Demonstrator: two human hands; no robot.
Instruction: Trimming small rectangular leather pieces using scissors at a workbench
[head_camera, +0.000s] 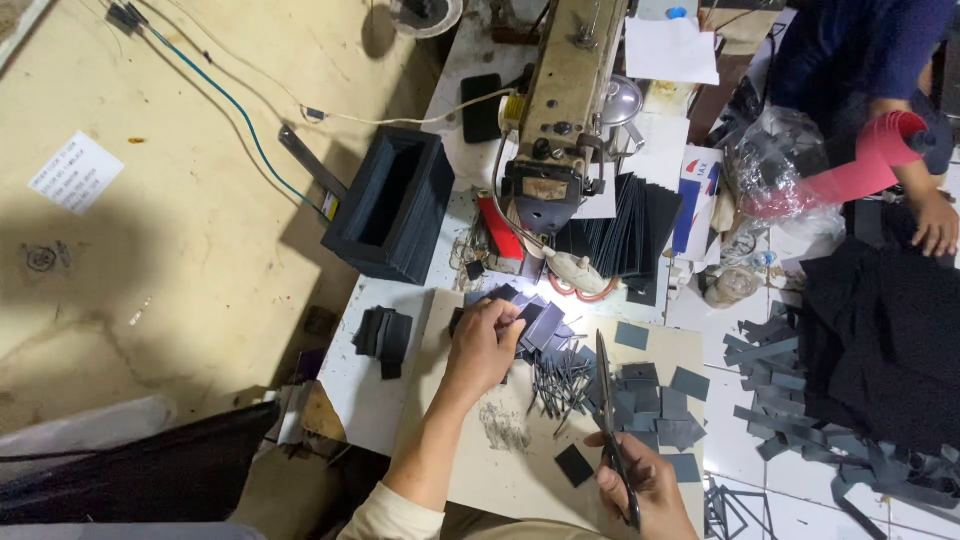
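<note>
White tiled bench top, crowded with cut dark scraps, carries a beige cutting board (520, 455) under both hands. On it, the left hand (484, 345) has its fingertips (515, 318) pinched together on a small dark rectangular piece (532, 318) at the edge of a loose pile of dark pieces (548, 328) just beyond them. The right hand (645, 485) is closed round the handles of a pair of scissors (608, 420), whose blades point away from the body and look shut or nearly so. Between the two hands lies a heap of thin dark offcut slivers (560, 385); just right of the blades is a spread of grey-blue squares (655, 405), and one dark square (574, 465) lies near the right hand's fingers. Farther off stand a sewing machine (560, 110), a black open box (392, 205) and a co-worker's hand (936, 225). To do the pick well, I judge the pinch should take one piece only, gripped at a corner so the edge to be trimmed stays free for the blades.
</note>
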